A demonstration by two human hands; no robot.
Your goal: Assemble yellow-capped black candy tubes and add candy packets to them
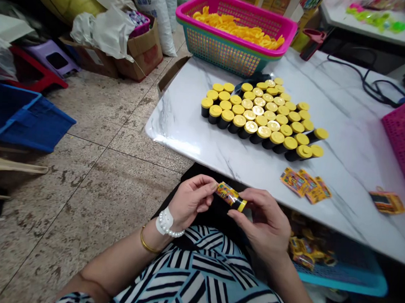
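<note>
Above my lap, a small black canister point(235, 202) with a yellow cap lies sideways between my two hands, a printed colourful sleeve around much of it. My left hand point(194, 199) pinches the sleeve's end with thumb and forefinger. On the capped end, my right hand point(263, 219) grips the canister between thumb and fingers. Several flat printed sleeves point(306, 185) lie on the white marbled table point(351, 179) to the right. Behind them stands a cluster of black canisters with yellow caps point(260, 111), mostly upright, a few at the right edge leaning.
A pink and teal basket point(235, 32) of yellow plastic pieces stands at the table's back. At right are a small bundle of sleeves point(387, 201) and a pink basket point(404, 141). Below the table, a blue tray point(349, 274) holds wrapped pieces. A blue crate point(29, 118) sits at left.
</note>
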